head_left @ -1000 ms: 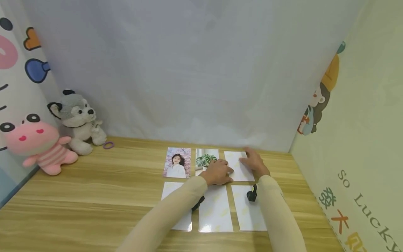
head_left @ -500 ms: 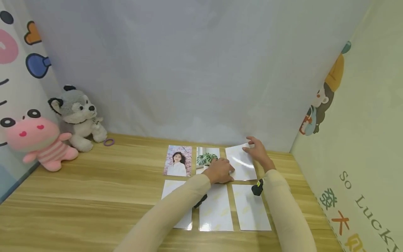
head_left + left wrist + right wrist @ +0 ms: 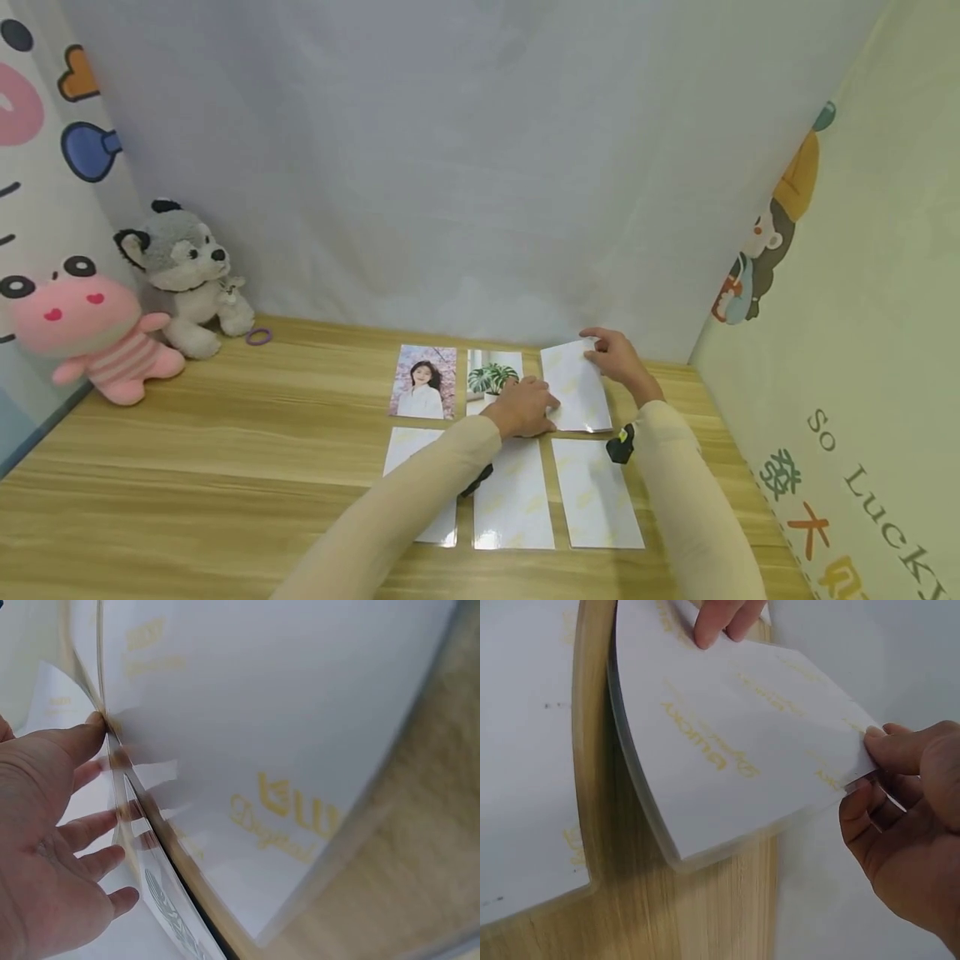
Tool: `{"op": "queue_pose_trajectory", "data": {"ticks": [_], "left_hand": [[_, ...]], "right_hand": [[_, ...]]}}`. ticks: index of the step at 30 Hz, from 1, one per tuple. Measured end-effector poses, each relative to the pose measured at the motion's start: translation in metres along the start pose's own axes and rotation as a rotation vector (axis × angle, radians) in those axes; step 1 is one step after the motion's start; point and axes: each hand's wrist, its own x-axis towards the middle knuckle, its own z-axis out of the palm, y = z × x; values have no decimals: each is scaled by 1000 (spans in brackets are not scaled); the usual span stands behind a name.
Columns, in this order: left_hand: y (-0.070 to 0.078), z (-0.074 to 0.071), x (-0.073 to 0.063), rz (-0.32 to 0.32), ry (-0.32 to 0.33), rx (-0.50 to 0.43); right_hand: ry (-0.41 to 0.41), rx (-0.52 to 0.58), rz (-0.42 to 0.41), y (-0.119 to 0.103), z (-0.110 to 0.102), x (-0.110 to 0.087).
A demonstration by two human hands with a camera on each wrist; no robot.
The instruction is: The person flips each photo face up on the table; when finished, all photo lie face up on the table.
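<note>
A glossy photo print [image 3: 573,392] at the back right shows its white back with pale yellow lettering. Thumb and fingers of my right hand [image 3: 621,363] pinch its far right corner, which is raised and bends the sheet. Along the left edge of the same print lies my left hand [image 3: 522,408], its fingertips touching the sheet. In the left wrist view the left fingers [image 3: 90,829] are fairly straight, with reflections on the glossy surface. A photo of a green potted plant [image 3: 491,377] is partly hidden under the left hand. To its left lies a portrait photo [image 3: 422,383].
In the front row are white-backed prints: one at the left [image 3: 408,446], partly under my sleeve, one in the middle [image 3: 513,508] and one at the right [image 3: 598,500]. Two plush toys, a pink one [image 3: 97,333] and a husky [image 3: 191,283], sit left by a purple ring [image 3: 258,336].
The right hand has taken the far right corner of the back-right print and lifted it off the table. The left hand has stayed at the print's left edge.
</note>
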Motion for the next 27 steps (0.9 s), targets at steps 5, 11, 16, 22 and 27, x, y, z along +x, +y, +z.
{"op": "queue_pose_trajectory", "data": {"ticks": [5,11,16,22,27], "left_hand": [[2,-1,-1,16,22,25],[1,-3,-3,38,81,-15],[-5,-8,-6,79,169,-117],[-13,-14,-14,165,238,-294],[-15,-18,-22,227,287,-360]], "right_hand": [[20,-3,-28,-5,-4,-1],[61,52,-32,-16,-11,-5],[98,151,-30,-25,-18,-10],[130,292,-8,-36,-23,-22],[152,416,33,-40,-26,-29]]}}
